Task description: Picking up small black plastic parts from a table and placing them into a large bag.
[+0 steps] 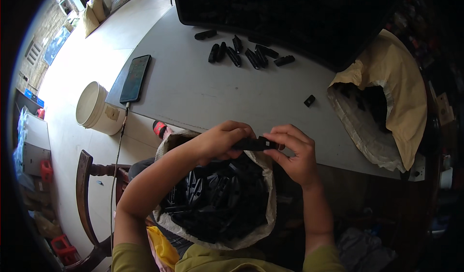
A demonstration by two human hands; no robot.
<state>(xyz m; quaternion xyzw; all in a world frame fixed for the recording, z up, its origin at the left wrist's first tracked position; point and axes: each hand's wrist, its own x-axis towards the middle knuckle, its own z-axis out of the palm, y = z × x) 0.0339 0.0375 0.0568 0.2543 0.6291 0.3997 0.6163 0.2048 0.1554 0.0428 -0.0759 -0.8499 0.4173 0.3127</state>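
A long black plastic part (251,144) is held level between my two hands, over the near edge of the table. My left hand (223,140) wraps its fingers round the left end. At the other end, my right hand (296,152) pinches the part between thumb and fingers; a small pale spot shows there. Just below my hands, an open woven sack (271,194) is filled with similar black parts (217,202). One small black block (309,100) lies on the table beyond my right hand.
On the grey table (193,88) lie several black parts (251,57), before a large dark box-like object (270,11). A phone (135,78) with a cable is at left. An open brown sack (406,102) lies right. A white bucket (94,110) and wooden chair (84,194) stand left.
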